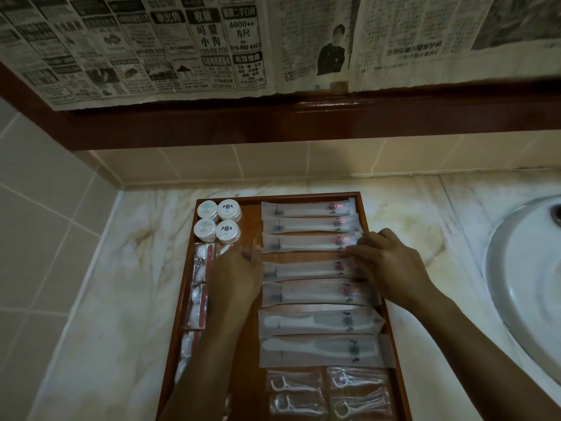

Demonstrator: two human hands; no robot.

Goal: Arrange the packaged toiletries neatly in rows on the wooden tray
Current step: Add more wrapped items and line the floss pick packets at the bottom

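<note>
Nearest us, four clear floss-pick packets [328, 393] lie in two pairs at the near end of the wooden tray [368, 226]. Beyond them we count seven long paper sleeves [309, 294] stacked in a column, each lying crosswise; the two nearest hold combs, the rest look like toothbrushes (contents partly blurred). Our left hand [239, 275] rests at the left ends of the third and fourth sleeves from the far end, fingers extended, touching the paper; whether it pinches anything we cannot tell. Our right hand [385, 262] lies over their right ends, fingers gently bent and pressing on the sleeves, nothing lifted. Four round white tubs [218, 220] sit in a square at the far left corner. Cotton-swab packets [198, 287] run down the left edge. Tray sits on a marble counter [127, 268], beside a white basin [528, 284].
</note>
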